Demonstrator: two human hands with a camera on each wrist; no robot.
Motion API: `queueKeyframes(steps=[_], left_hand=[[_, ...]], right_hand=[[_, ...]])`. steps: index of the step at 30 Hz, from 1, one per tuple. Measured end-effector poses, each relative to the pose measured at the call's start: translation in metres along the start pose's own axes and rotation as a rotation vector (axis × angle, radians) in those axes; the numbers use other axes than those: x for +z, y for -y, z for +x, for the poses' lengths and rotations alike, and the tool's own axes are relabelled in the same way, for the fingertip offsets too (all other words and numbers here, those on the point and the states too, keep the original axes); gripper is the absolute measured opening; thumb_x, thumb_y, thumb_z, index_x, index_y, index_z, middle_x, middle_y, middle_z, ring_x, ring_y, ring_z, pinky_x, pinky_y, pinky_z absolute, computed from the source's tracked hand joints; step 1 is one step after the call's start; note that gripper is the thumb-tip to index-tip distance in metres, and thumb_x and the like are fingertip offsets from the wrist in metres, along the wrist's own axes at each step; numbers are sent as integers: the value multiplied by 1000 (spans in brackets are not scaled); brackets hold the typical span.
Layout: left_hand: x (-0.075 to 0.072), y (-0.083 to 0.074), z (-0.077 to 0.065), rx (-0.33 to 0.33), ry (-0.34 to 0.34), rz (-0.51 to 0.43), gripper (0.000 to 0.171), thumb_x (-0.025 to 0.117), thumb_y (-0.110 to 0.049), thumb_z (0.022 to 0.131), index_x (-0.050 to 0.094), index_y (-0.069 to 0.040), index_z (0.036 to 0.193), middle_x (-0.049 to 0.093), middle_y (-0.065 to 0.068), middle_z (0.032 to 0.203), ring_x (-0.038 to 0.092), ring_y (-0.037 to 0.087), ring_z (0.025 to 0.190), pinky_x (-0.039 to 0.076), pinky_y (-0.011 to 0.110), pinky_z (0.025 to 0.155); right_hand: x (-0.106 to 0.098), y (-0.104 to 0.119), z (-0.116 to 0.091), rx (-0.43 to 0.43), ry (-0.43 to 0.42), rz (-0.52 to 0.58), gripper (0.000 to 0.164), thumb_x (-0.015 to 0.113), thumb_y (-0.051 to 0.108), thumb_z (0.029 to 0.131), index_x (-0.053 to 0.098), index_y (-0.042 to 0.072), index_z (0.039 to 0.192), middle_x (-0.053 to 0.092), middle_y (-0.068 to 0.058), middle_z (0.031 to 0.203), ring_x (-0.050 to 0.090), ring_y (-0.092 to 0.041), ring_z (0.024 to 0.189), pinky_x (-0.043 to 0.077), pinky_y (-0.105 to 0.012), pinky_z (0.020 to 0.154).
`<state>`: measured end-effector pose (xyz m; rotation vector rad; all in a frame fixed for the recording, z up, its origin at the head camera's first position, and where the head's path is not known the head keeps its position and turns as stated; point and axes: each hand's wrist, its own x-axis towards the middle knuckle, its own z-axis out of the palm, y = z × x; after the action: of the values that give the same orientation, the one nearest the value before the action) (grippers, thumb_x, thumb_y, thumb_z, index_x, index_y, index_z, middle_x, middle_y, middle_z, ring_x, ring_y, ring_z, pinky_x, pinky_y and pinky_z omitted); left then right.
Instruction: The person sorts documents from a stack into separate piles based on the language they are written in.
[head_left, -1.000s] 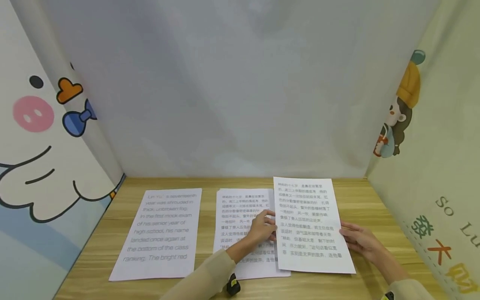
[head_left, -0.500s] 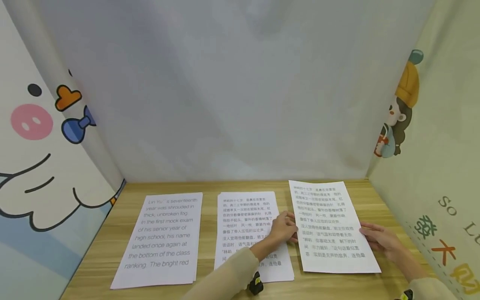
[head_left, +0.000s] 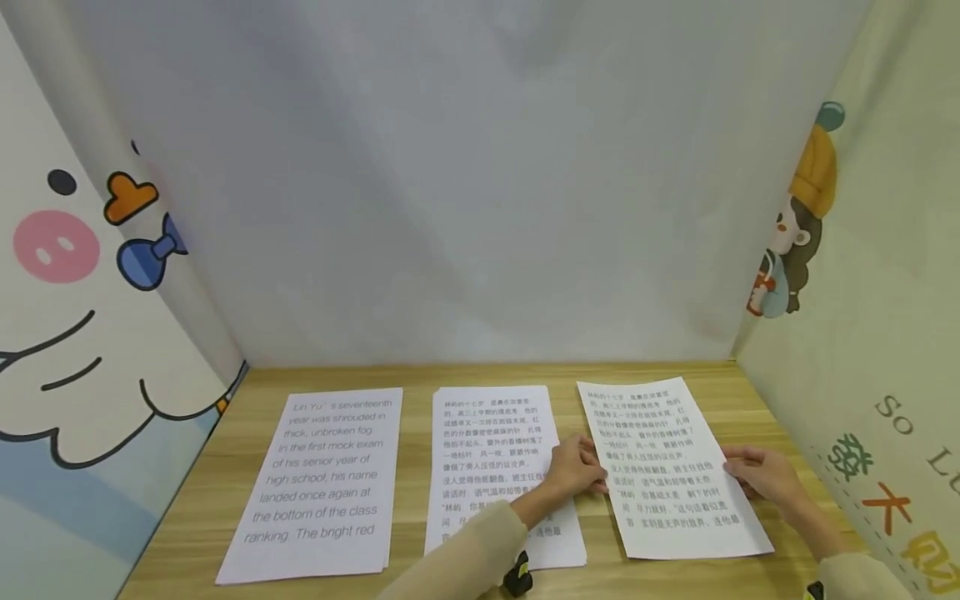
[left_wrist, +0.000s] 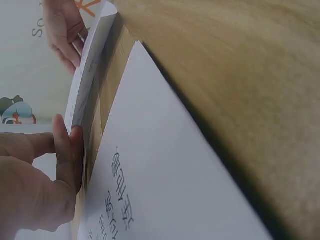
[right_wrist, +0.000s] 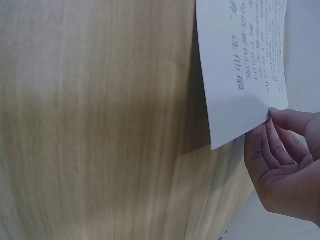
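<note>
A white sheet of paper (head_left: 660,492) printed with Chinese text is held at the right of the table. My left hand (head_left: 573,472) pinches its left edge, while my right hand (head_left: 765,479) pinches the right edge between thumb and fingers. In the right wrist view the sheet's near corner (right_wrist: 225,127) stands a little above the wood and casts a shadow. Just left of it lies a stack of paper (head_left: 491,417) with the same print, partly covered by my left hand and forearm. The left wrist view shows the held sheet (left_wrist: 87,75) edge-on, slightly bowed.
A stack of paper (head_left: 322,479) with English text lies at the left of the wooden table (head_left: 412,500). A grey-white cloth wall (head_left: 480,208) rises behind the table's far edge. Printed panels stand at both sides, the right one (head_left: 862,350) close to my right hand.
Both hands have carried the sheet rightward, off its overlap with the middle stack, and then lowered it toward the table. The two stacks stay in place.
</note>
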<state>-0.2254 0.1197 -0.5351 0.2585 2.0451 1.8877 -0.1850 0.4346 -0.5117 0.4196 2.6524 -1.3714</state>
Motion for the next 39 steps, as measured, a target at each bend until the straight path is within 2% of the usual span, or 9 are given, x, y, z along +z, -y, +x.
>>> queueKeyframes(steps=[4, 8, 12, 18, 23, 29, 34, 39], left_hand=[[0, 0, -1, 35, 7, 49, 49, 72, 15, 79, 53, 11, 124, 72, 16, 85, 76, 35, 67, 62, 28, 58], [0, -1, 1, 49, 12, 91, 51, 74, 13, 79, 53, 12, 126, 72, 14, 84, 76, 32, 65, 61, 26, 57], [0, -1, 3, 69, 6, 154, 52, 75, 12, 79, 52, 15, 126, 73, 12, 78, 75, 32, 63, 60, 24, 54], [0, -2, 3, 97, 33, 283, 50, 75, 4, 84, 53, 16, 128, 73, 11, 70, 74, 29, 58, 55, 19, 49], [-5, -7, 1, 90, 52, 271, 41, 69, 1, 90, 57, 14, 126, 75, 15, 75, 75, 28, 61, 58, 22, 53], [-28, -17, -5, 84, 91, 197, 30, 60, 0, 94, 62, 9, 122, 74, 22, 87, 74, 31, 63, 62, 31, 55], [-56, -18, -10, 99, 78, 175, 27, 63, -2, 94, 65, 8, 119, 73, 23, 97, 75, 35, 72, 62, 31, 58], [-84, -14, -20, 98, 49, 194, 23, 63, -4, 96, 67, 6, 116, 74, 24, 98, 75, 36, 75, 63, 33, 60]], right_hand=[[1, -2, -1, -52, -41, -70, 42, 59, 7, 98, 54, -20, 130, 75, -16, 94, 66, -12, 71, 56, -26, 58], [-1, -2, -2, -63, -62, -94, 39, 59, 6, 98, 56, -20, 125, 74, -20, 94, 65, -11, 71, 56, -25, 58], [-4, -3, -3, -76, -59, -79, 38, 59, 5, 98, 55, -23, 124, 74, -18, 93, 66, -8, 72, 59, -23, 61], [-8, -7, -5, -80, -52, -51, 39, 60, 4, 99, 53, -25, 124, 74, -13, 90, 66, -5, 71, 61, -23, 63], [-12, -5, -6, -73, -48, -58, 41, 58, 8, 101, 52, -24, 127, 75, -16, 94, 67, -5, 73, 61, -25, 64], [-3, 8, -6, -66, -29, -35, 43, 57, 10, 101, 52, -23, 128, 75, -17, 95, 69, -8, 74, 61, -25, 64], [12, 22, -7, -129, 3, -51, 41, 56, 11, 103, 55, -20, 129, 74, -26, 106, 71, -11, 80, 62, -26, 68], [24, 35, -12, -149, 57, -26, 41, 56, 13, 104, 56, -17, 130, 73, -25, 110, 72, -13, 83, 62, -28, 71]])
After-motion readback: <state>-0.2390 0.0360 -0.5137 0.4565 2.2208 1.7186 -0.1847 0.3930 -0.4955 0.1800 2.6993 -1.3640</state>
